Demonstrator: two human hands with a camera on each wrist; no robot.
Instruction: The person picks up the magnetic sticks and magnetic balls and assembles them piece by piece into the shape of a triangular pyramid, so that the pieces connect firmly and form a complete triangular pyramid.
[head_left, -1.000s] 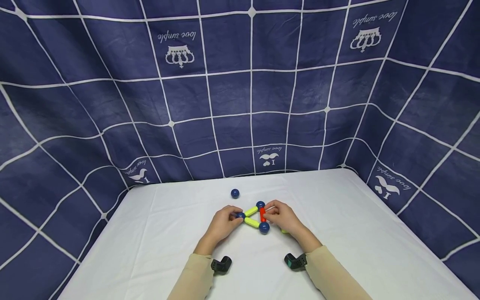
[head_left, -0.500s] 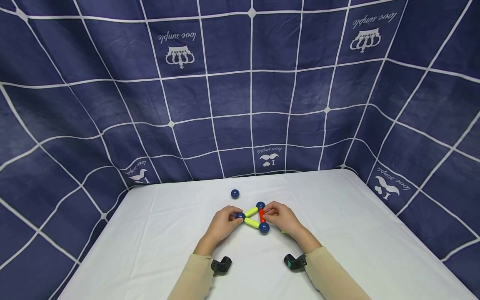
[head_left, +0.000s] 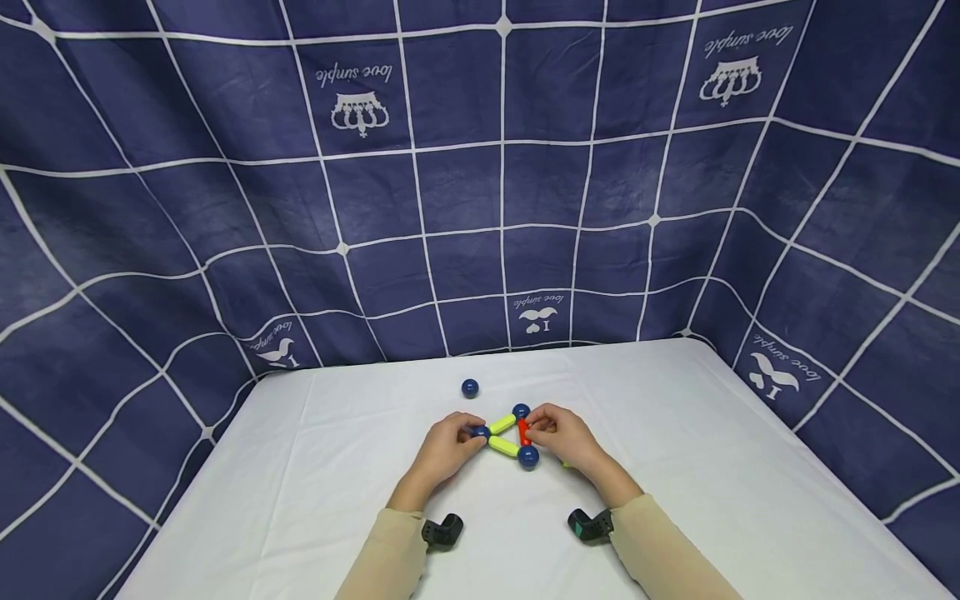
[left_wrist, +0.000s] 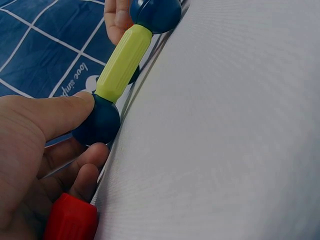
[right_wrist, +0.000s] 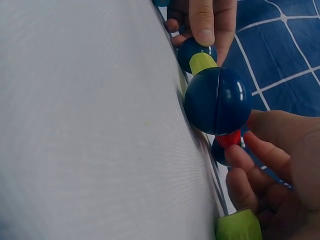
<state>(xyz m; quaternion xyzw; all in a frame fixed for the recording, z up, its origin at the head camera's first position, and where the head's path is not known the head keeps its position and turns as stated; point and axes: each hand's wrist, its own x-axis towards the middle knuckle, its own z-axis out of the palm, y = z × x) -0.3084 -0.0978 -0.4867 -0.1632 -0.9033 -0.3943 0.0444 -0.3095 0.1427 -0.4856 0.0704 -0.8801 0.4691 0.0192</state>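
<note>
On the white table three blue balls and three rods form a closed triangle. My left hand (head_left: 442, 450) pinches the left ball (left_wrist: 99, 124) between thumb and fingers. My right hand (head_left: 567, 435) holds the red rod (head_left: 524, 431) on the right side, linking the back ball (head_left: 521, 411) and the front ball (head_left: 528, 457). Two yellow-green rods, one at the back (head_left: 502, 423) and one at the front (head_left: 504, 447), run to the left ball. The right fingers partly cover the red rod.
A separate blue ball (head_left: 470, 387) lies farther back on the table (head_left: 360, 500). Beside my left palm is another red piece (left_wrist: 72, 218); by my right hand lies a yellow-green piece (right_wrist: 239, 226). A dark blue checked curtain (head_left: 465, 192) surrounds the table's back and sides.
The right hand and the red rod have shifted very slightly left since a second ago. My left hand keeps its place on the ball.
</note>
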